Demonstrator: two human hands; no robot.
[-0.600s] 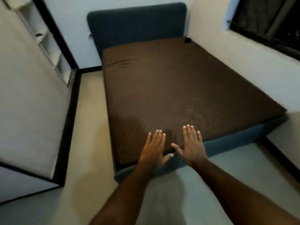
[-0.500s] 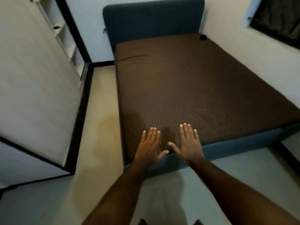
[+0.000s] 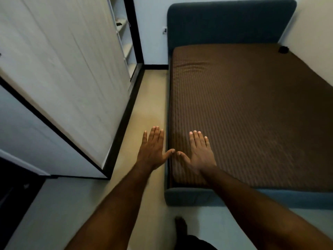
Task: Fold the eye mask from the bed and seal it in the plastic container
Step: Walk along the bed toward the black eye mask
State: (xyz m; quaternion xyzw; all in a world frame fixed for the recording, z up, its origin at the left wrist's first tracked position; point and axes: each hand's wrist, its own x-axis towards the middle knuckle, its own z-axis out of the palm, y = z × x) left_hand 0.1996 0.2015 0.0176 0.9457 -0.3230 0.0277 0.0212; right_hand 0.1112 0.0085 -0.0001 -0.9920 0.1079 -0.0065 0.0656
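A small black object (image 3: 283,49), possibly the eye mask, lies at the far right corner of the brown mattress (image 3: 252,109), beside the wall and under the headboard. It is too small to make out. My left hand (image 3: 153,148) is held out flat with fingers spread, above the floor strip left of the bed. My right hand (image 3: 199,151) is also flat and spread, above the near left corner of the mattress. Both hands hold nothing, and their thumbs nearly touch. No plastic container is in view.
The bed has a blue headboard (image 3: 228,20) and a blue frame (image 3: 189,195). A tall white wardrobe (image 3: 63,73) with a black base stands on the left, with open shelves (image 3: 124,33) behind it. A narrow beige floor strip (image 3: 149,105) runs between wardrobe and bed.
The view has swung left, so the bed now sits on the right and the wardrobe fills the left. My left hand is now over the floor instead of the mattress. Both hands stay flat and empty.
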